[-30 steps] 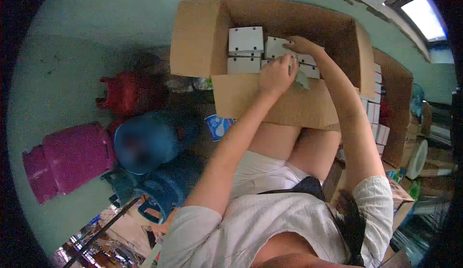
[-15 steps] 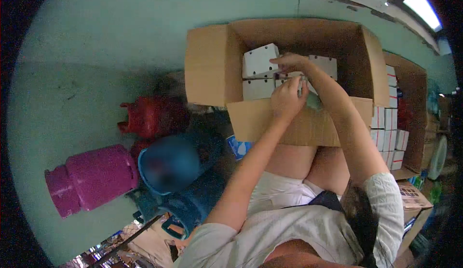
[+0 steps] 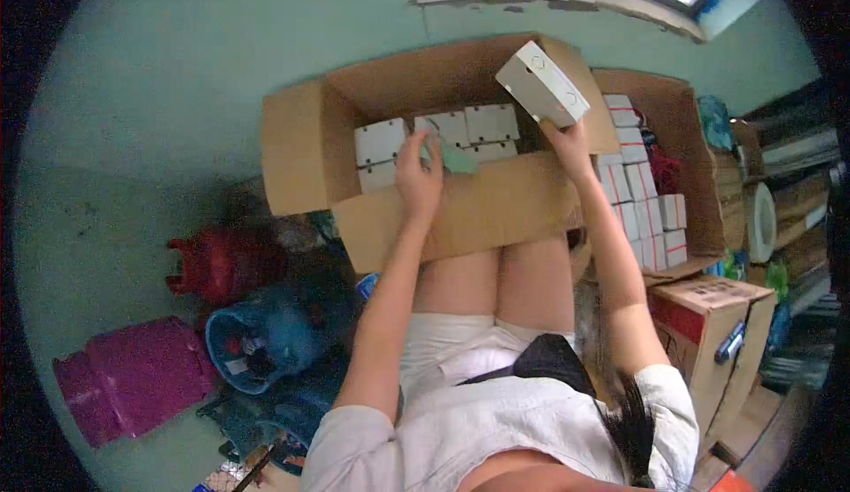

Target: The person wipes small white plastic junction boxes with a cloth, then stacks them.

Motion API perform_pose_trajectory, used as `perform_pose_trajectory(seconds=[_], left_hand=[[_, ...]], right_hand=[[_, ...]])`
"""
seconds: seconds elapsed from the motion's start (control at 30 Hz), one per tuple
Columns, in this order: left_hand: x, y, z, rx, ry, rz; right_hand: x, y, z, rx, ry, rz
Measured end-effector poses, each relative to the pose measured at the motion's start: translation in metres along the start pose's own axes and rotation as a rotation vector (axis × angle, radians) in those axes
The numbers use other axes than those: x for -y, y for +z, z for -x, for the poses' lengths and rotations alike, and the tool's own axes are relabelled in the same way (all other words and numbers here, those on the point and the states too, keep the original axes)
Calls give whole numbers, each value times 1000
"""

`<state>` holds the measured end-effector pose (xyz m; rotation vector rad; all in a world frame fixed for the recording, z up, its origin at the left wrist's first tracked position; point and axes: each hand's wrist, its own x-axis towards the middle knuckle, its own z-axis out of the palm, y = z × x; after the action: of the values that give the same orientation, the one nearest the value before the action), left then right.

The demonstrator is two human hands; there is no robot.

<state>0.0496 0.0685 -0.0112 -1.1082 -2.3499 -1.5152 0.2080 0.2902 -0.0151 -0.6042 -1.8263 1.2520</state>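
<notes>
My right hand (image 3: 567,145) is closed on the lower end of a small white box (image 3: 542,85), tilted above the right side of a large open carton (image 3: 425,226). Two round marks show on the box's long face. Over the carton's front edge, my left hand (image 3: 420,180) has its fingers curled, with a thin light-green piece (image 3: 458,158) at the thumb, limp and sheet-like. Inside the carton sit more small white boxes (image 3: 491,123) with dark dots at their corners, stacked in rows behind and beside my left hand.
To the right, a second carton (image 3: 699,182) holds stacked white boxes with red lines (image 3: 642,182). A brown box (image 3: 708,293) stands below it. Purple (image 3: 146,377), red (image 3: 226,266) and blue (image 3: 266,337) gas cylinders are on the left, by the green wall (image 3: 195,76).
My right hand has moved from among the white boxes to the right, now raising one box. My left hand stays near the front edge with the green piece. The view has shifted rightward.
</notes>
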Motion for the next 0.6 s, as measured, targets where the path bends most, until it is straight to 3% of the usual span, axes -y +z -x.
perform_pose_trajectory(seconds=[0.1, 0.17, 0.23, 0.27, 0.33, 0.43, 0.47, 0.57, 0.6], left_hand=[[-27, 4, -1, -118, -38, 139], [-67, 4, -3, -6, 141, 146], [-90, 8, -14, 12, 472, 65], [-102, 11, -16, 15, 463, 60], [-120, 20, -24, 203, 654, -37], [-117, 35, -42, 104, 574, -217], [-115, 35, -45, 48, 425, -158], [-116, 42, -41, 40, 296, -151], [-117, 42, -31, 92, 422, -147]], right_hand=[[36, 6, 18, -83, 47, 142], [50, 14, 25, -87, 112, 237], [42, 16, 29, -50, 104, 300], [35, 15, 31, -60, 78, 312], [32, 13, 34, -90, 45, 271], [56, 10, 36, -46, 151, 417], [63, 14, 36, -63, 118, 410], [47, 12, 36, -71, 64, 377], [39, 12, 37, -75, 66, 374]])
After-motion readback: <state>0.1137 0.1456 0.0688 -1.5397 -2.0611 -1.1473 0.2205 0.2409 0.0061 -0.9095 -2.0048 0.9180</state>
